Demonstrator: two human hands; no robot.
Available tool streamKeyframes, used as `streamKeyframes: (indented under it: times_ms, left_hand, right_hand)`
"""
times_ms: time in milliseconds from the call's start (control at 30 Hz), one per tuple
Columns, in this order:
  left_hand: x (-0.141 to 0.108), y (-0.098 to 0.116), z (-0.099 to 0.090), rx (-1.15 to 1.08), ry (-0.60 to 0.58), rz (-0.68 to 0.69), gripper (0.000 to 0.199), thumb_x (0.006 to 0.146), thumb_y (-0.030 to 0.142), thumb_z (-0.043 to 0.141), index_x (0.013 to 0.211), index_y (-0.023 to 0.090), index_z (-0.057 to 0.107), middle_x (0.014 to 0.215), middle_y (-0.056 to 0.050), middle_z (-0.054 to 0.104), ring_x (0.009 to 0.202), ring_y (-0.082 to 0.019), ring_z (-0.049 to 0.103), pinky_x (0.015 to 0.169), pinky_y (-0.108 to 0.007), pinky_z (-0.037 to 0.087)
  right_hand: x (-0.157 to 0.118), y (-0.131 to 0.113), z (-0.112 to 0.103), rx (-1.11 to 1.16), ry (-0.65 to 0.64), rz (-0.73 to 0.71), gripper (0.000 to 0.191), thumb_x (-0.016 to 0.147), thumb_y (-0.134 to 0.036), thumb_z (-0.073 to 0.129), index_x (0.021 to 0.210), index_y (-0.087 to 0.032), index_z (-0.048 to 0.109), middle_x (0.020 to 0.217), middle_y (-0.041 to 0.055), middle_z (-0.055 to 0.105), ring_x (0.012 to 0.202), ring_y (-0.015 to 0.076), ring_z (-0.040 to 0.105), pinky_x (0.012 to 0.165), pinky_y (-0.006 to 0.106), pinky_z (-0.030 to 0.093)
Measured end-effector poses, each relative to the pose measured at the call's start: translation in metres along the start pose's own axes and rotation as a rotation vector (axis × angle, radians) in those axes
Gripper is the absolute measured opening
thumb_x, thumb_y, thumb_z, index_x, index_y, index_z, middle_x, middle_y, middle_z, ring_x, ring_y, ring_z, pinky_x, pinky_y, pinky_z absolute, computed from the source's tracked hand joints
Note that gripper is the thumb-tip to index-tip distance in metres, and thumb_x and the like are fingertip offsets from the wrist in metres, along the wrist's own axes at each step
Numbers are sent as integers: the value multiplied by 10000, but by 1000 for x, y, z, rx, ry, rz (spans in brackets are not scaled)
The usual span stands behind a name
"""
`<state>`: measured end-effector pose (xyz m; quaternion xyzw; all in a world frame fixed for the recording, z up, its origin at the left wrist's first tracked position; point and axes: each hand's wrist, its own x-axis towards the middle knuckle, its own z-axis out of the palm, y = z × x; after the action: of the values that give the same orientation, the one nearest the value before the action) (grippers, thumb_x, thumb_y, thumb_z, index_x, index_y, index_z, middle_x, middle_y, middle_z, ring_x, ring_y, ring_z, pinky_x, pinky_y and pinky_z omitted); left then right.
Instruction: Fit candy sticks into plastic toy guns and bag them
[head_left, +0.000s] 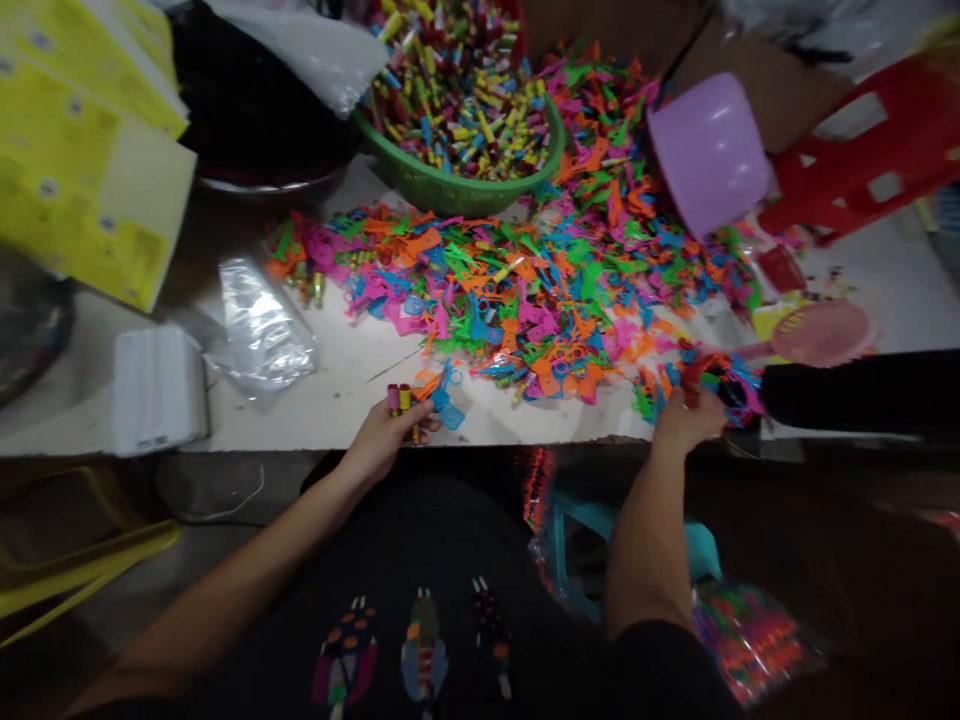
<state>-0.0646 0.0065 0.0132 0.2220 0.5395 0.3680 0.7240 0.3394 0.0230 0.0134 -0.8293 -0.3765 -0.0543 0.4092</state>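
My left hand (391, 430) is closed at the table's front edge. It holds small pink- and yellow-wrapped tubes (399, 400) together with a blue plastic toy (448, 408) and an orange one that stick out past the fingertips. My right hand (688, 418) reaches to a small heap of plastic toys (649, 390) at the right front edge. Its fingers are curled by a dark red piece, smeared, so what they grip is unclear. Between the hands spreads a big heap of bright little plastic toys (525, 320), some gun-shaped.
Behind the heap stands a green basin (457, 195) full of wrapped tubes. A purple tub (709, 150), a red plastic rack (862, 160) and a pink scoop (825, 333) are at right. Left lie a clear plastic bag (262, 325), a white box (159, 390) and yellow printed sheets (82, 160).
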Motion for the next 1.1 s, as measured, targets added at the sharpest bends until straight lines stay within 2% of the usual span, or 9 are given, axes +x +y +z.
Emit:
streamKeyframes:
  times_ms: [67,100,200,233,300,433,667,833,1100]
  left_hand:
    - [-3,4,1,-16,-30,22,299,592,329,714,767,132,571,610,-9,618,538,-109,584,461,-195,443]
    - [-5,5,2,-19,-43,32,292,597,329,712,761,134,570,601,-7,612,537,-110,582,451,-193,434]
    - [-8,9,3,-8,-82,54,288,609,334,704,776,142,569,557,5,590,499,-103,560,424,-188,410]
    - [-9,9,2,1,-96,63,294,612,335,702,792,144,570,543,11,583,485,-98,551,418,-186,405]
    - [-10,9,0,16,-110,86,308,616,339,699,818,147,570,529,20,575,470,-92,542,415,-181,397]
    - [-8,6,-9,-19,-85,81,318,631,355,686,810,124,562,524,19,571,472,-94,546,416,-179,386]
    - [-6,9,-7,-233,-132,-4,388,584,178,719,919,136,528,896,-51,647,662,-92,608,540,-170,426]
    - [-9,6,-6,-221,-162,-21,421,595,229,725,978,142,573,808,-19,639,672,-91,600,677,-248,478]
    - [-13,-2,-5,27,-130,170,290,615,344,695,774,136,573,651,22,580,590,-83,559,541,-199,460]
  right_hand:
    - [-32,-39,13,100,-34,-13,258,718,-380,514,797,-149,596,828,85,604,872,208,563,844,422,432]
    - [-53,-61,20,222,-189,5,282,716,-415,522,793,-158,610,753,61,608,749,182,582,748,386,477]
    - [-127,-127,35,541,-969,77,331,676,-496,565,793,-192,629,650,12,614,522,126,548,521,298,485]
    - [-150,-144,39,600,-1127,93,313,643,-478,613,788,-201,628,659,0,618,514,115,543,500,274,478]
    - [-186,-168,44,711,-1251,154,269,649,-456,627,735,-202,608,614,-25,594,491,93,519,467,235,458]
    - [-210,-180,51,806,-1217,235,223,672,-398,637,741,-192,583,625,-41,568,500,71,495,465,205,432]
    - [-194,-173,51,846,-1019,321,239,689,-391,624,687,-191,493,493,-82,475,426,56,425,441,196,362]
    - [-200,-176,46,819,-998,226,237,722,-379,583,642,-189,467,548,-54,506,515,69,458,514,208,374]
    - [-209,-181,42,769,-954,47,192,736,-358,543,667,-189,483,590,-44,496,548,86,456,553,225,386]
